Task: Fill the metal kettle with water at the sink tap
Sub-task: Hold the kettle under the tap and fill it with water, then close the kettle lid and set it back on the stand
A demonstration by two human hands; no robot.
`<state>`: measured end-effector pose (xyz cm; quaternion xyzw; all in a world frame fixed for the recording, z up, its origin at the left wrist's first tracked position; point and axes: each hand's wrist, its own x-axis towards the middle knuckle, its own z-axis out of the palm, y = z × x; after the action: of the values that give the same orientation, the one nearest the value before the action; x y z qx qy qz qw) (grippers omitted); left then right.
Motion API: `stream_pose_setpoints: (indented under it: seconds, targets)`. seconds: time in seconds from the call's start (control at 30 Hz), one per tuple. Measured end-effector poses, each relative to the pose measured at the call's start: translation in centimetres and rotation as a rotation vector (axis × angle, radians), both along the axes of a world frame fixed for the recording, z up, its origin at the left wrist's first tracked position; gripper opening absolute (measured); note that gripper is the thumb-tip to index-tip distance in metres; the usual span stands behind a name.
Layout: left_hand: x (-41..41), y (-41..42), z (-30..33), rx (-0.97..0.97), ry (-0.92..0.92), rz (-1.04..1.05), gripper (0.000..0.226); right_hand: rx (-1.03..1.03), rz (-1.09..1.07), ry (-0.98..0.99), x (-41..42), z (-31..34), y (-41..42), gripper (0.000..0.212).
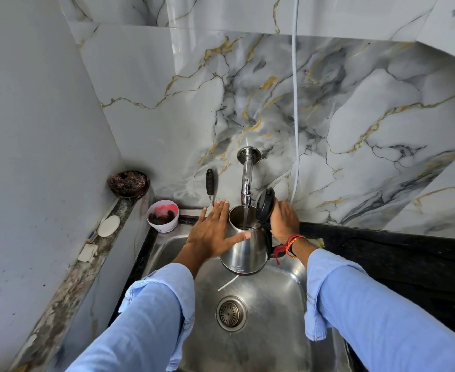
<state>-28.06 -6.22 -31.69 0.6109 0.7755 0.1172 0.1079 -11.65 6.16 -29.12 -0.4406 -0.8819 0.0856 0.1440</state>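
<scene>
A shiny metal kettle (243,251) hangs over the steel sink (282,285), its black lid (265,204) flipped open to the right. A chrome tap (246,183) juts from the marble wall and a thin stream of water runs from it into the kettle's mouth. My right hand (284,220) is wrapped around the kettle's black handle on its right side. My left hand (214,232) lies flat against the kettle's left wall, fingers spread and thumb across the front. The water level inside is hard to tell.
A white tub (163,216) with pink and dark contents stands at the sink's back left corner. A dark scrubber bowl (128,183) and a white soap (109,226) sit on the left ledge. A black-handled utensil (210,185) leans on the wall. Black counter (381,253) lies right; drain strainer (230,313) below.
</scene>
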Motion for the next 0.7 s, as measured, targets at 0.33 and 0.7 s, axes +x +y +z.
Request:
stream_pose_setpoints:
  seconds: [0.33,0.7]
  targets:
    - [0.7,5.6,3.0,0.205,-0.789,0.159,0.030,-0.169,-0.123,0.146,-0.1,-0.3,0.3,0.027]
    - [2.5,3.8,0.9,0.340,-0.725,0.296,0.037,-0.377,-0.278,0.422,1.1,-1.2,0.2,0.066]
